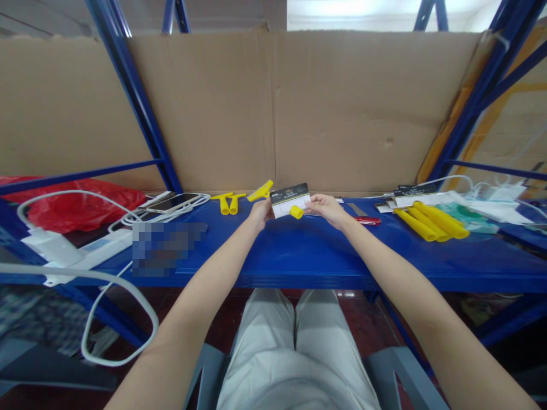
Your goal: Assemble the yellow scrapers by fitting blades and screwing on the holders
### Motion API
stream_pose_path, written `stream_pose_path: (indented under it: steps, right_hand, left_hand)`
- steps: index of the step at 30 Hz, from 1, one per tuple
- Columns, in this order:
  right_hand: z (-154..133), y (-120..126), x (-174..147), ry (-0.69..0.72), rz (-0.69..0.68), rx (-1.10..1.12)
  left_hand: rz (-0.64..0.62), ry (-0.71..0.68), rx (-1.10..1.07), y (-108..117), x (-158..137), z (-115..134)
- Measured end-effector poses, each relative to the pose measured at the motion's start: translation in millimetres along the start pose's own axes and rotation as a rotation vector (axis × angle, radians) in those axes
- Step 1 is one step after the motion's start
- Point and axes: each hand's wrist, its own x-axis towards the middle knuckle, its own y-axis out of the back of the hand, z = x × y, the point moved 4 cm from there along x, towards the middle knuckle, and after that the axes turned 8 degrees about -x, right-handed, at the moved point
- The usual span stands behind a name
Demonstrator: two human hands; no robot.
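Observation:
A black-and-white printed card is held up over the blue table by both hands. My left hand is closed on its left edge, with the fingertips partly hidden. At the right edge, my right hand pinches the card between thumb and fingers. A yellow tube end shows at the card's lower edge. Just above my left hand is a yellow scraper-like head; whether it joins the tube end behind the card, I cannot tell. Two yellow T-shaped pieces stand to the left.
Several yellow tubes lie at right near stacked cards. A red-handled tool and a flat blade are right of my hand. Left are a phone, white cables, a power strip and a red bag. Cardboard walls the back.

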Motion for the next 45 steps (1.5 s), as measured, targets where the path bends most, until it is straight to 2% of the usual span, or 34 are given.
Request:
stream_pose_path:
  steps: [3,9,13,16,20,28,34,40,45]
  right_hand:
    - [1,0,1,0.004,0.002,-0.008]
    - [0,-3,-2,0.008,-0.042,-0.006]
    - [1,-7,-3,0.010,-0.084,-0.009]
    - [3,-8,-2,0.011,-0.087,-0.016]
    - [4,-7,-1,0.020,-0.077,-0.009]
    - [4,-6,0,0.024,-0.055,-0.003]
    - [5,-6,1,0.022,-0.037,-0.016]
    - [5,-6,1,0.024,-0.019,-0.032]
    - [6,-2,2,-0.003,0.041,-0.028]
  left_hand:
    - [-0.023,0.006,-0.037,0,0,0]
    - [0.052,-0.013,-0.064,0,-4,6]
    - [0.043,-0.053,-0.066,1,-6,10]
    - [0.045,-0.030,-0.067,2,-6,10]
    - [0.084,0.028,-0.038,1,-7,7]
    - [0.021,0.050,-0.010,-5,-9,3]
    - [0.113,0.023,0.023,-1,-9,8]
    - [0.127,-0.018,0.027,1,-9,13]
    - [0.039,0.034,0.097,-4,-8,8]
